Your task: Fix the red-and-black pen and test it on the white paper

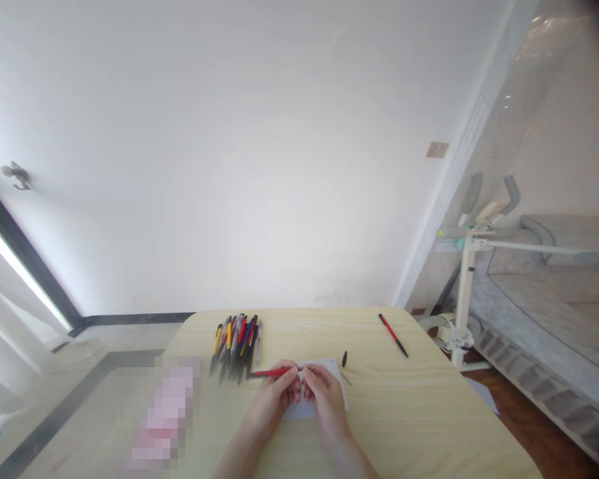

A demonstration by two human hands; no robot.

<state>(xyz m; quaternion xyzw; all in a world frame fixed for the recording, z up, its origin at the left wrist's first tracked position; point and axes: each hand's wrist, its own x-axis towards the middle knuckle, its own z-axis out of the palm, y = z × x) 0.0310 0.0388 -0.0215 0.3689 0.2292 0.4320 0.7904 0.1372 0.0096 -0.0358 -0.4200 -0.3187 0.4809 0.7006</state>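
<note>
Between thumb and fingers, my left hand (278,392) grips the red barrel of a pen (272,372), which lies nearly level with its black end to the left. My right hand (324,392) is closed in a pinch right at the pen's other end; a small dark bit shows between the two hands, too small to name. Under both hands is a white sheet of paper (299,411). Just right of the paper lie a small black pen part (344,359) and a thin short piece (347,378), perhaps a spring or refill.
A pile of several pens (237,342) in mixed colours lies on the left of the wooden table (429,412). One red and black pen (393,335) rests alone at the right. A white wall (279,166) stands behind; exercise equipment (464,286) is off to the right.
</note>
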